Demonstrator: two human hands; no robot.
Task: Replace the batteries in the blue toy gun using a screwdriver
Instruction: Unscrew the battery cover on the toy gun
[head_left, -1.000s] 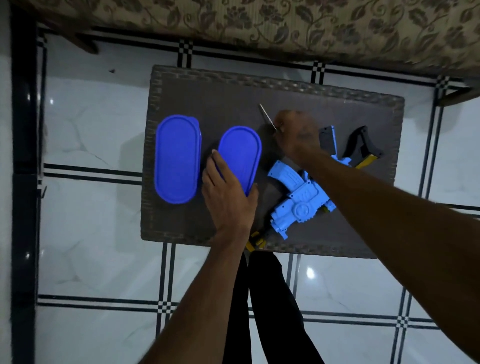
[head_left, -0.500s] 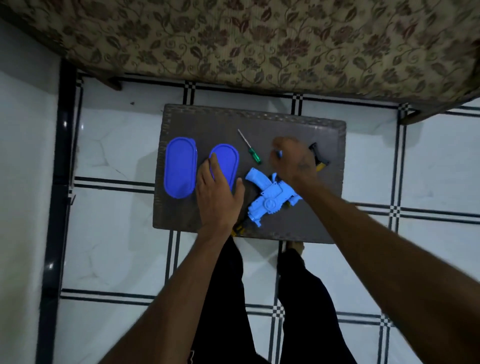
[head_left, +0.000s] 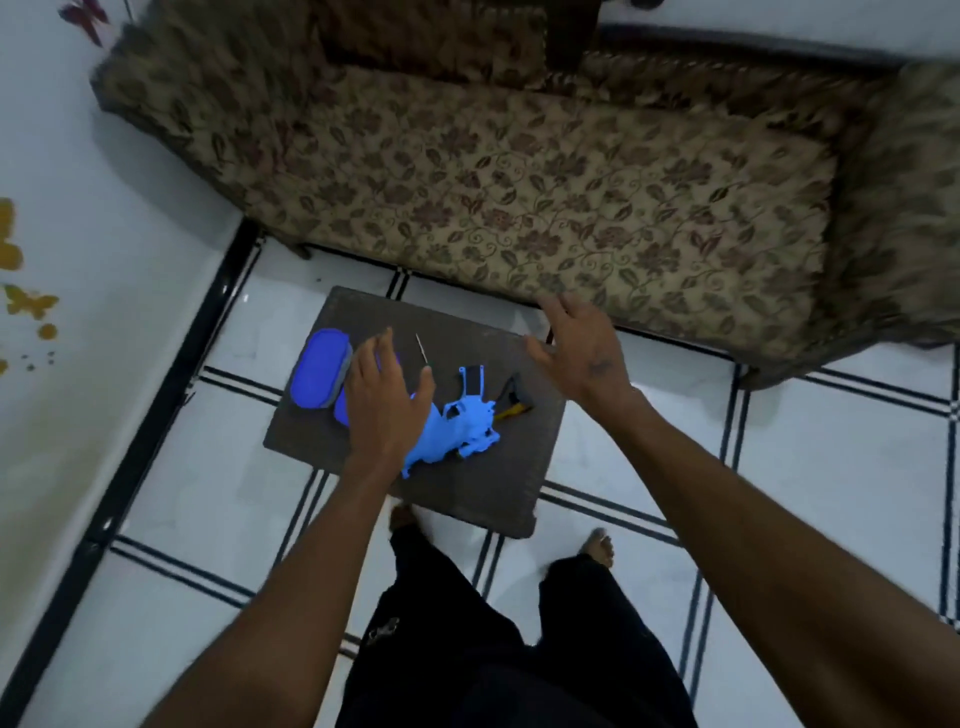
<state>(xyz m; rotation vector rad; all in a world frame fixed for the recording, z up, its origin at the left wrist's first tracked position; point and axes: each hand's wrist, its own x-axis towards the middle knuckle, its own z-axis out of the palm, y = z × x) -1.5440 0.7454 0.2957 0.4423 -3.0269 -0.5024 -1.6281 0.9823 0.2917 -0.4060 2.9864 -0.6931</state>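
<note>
The light blue toy gun (head_left: 457, 426) lies on a small dark woven table (head_left: 488, 483), its black-and-yellow end (head_left: 514, 402) pointing right. The screwdriver (head_left: 422, 349) lies behind it; only its thin metal shaft shows. My left hand (head_left: 384, 400) hovers with relaxed fingers over the gun's left end and a blue lid, holding nothing. My right hand (head_left: 576, 345) is raised above the table's far right corner, fingers spread, empty.
A dark blue oval container (head_left: 316, 375) sits at the table's left; a second blue lid (head_left: 342, 408) is mostly hidden under my left hand. A floral sofa (head_left: 519, 182) stands close behind the table. White tiled floor surrounds it; my legs (head_left: 493, 649) are below.
The view has pulled back and upward, so the table looks smaller. My right hand lifted off the gun and moved up and right. My left hand came off the blue lid.
</note>
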